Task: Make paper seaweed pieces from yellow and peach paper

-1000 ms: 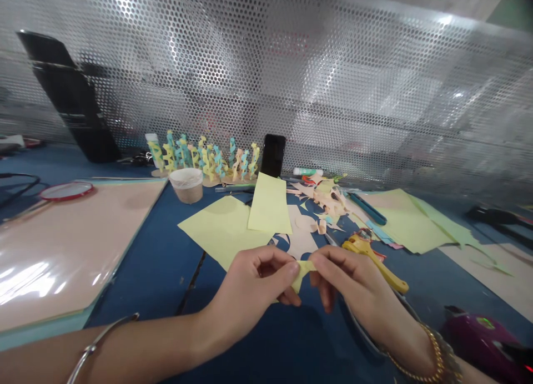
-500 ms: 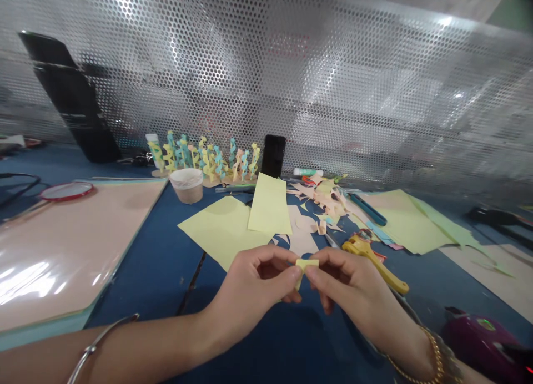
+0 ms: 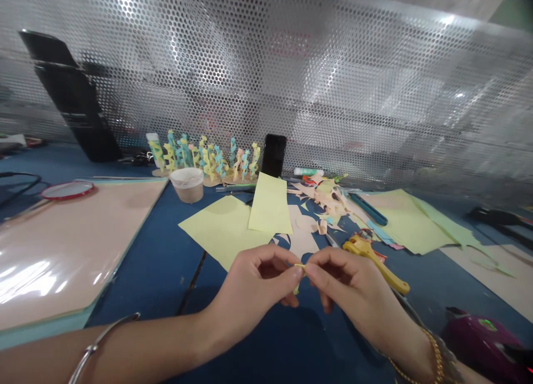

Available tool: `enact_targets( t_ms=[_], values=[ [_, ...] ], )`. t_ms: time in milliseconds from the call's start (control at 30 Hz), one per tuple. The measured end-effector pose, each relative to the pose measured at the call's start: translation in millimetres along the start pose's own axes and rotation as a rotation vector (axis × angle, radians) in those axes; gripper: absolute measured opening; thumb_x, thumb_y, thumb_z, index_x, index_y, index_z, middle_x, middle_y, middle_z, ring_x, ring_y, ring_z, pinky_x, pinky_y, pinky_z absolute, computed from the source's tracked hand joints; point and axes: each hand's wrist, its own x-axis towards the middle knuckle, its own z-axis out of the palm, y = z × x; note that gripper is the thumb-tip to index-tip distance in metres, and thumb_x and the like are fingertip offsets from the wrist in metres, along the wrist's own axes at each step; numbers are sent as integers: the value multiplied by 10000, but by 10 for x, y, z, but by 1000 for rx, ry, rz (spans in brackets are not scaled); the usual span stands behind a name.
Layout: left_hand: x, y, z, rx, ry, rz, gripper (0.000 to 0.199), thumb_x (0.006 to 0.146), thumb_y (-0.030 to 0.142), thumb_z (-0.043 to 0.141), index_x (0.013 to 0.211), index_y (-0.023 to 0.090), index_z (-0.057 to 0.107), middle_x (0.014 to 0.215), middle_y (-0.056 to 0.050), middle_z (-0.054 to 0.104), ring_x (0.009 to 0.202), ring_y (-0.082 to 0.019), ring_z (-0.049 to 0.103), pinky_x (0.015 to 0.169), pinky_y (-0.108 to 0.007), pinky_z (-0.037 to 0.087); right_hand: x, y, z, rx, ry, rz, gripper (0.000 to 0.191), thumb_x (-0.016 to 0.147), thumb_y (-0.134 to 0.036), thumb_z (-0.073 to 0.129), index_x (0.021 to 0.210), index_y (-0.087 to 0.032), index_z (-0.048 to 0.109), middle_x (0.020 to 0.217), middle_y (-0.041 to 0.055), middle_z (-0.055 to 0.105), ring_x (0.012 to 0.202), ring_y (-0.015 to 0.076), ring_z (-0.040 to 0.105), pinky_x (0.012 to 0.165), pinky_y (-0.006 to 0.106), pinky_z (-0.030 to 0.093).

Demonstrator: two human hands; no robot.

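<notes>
Thumb and fingertips of my left hand pinch a small piece of yellow paper from the left. My right hand pinches the same piece from the right, so the two sets of fingertips almost meet. Most of the paper is hidden by the fingers; only a narrow top edge and a bit below show. Just beyond the hands lie a yellow paper strip and a larger yellow sheet. Yellow-handled pliers or cutters rest close to my right hand.
Paper scraps are heaped behind the hands. A white cup stands before several curled paper spirals. A phone leans near the perforated metal panel. Pink sheets lie left, a purple device right.
The yellow paper piece between my fingertips shows much less of its face, and the fingertips have drawn closer together. Both hands stay in nearly the same place.
</notes>
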Motion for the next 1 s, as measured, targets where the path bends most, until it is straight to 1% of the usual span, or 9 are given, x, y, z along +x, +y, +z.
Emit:
enact_targets(
  t_ms=[133,433,567,667,733,833,1000],
  values=[
    [-4,5,5,3,8,15,155,763,300,677,756,148,647,546,37,591,489,-94,599,518,-197,489,4,3,2,-5,5,-7,236,843,-404,564,734,-198,603,553,-49,521,449,79,513,445,195,433],
    [-13,26,0,25,20,8,149,768,296,668,753,152,637,532,37,595,497,-99,599,529,-202,490,-2,3,-4,15,8,2,272,844,-443,560,735,-197,597,538,-47,524,445,82,515,446,198,422],
    [-5,13,3,30,29,-4,169,765,315,671,733,154,631,542,38,592,495,-100,602,527,-206,490,1,-4,6,19,1,5,254,848,-430,548,755,-198,597,534,-52,511,445,83,511,456,200,435],
    [-3,4,0,35,33,-14,190,765,341,672,736,158,632,533,38,595,495,-106,601,534,-215,493,9,-8,10,20,-3,22,213,818,-397,587,753,-194,600,562,-50,522,453,79,502,455,195,439],
    [-2,1,-5,31,22,-22,210,783,364,652,747,157,639,525,27,609,505,-109,601,550,-221,495,10,-4,7,19,0,32,199,804,-384,605,752,-192,599,569,-52,525,456,76,498,453,192,437],
    [3,-5,-13,-5,-2,-23,259,830,392,587,760,151,647,527,5,631,531,-117,608,580,-232,499,6,14,0,11,6,37,217,837,-396,567,754,-196,583,537,-62,510,451,76,502,465,192,436],
    [14,-39,-13,0,5,-19,155,767,305,670,747,153,651,550,14,643,539,-110,599,588,-229,497,11,35,2,37,7,62,242,841,-424,568,766,-194,575,524,-71,502,437,69,498,463,191,431]
  ],
)
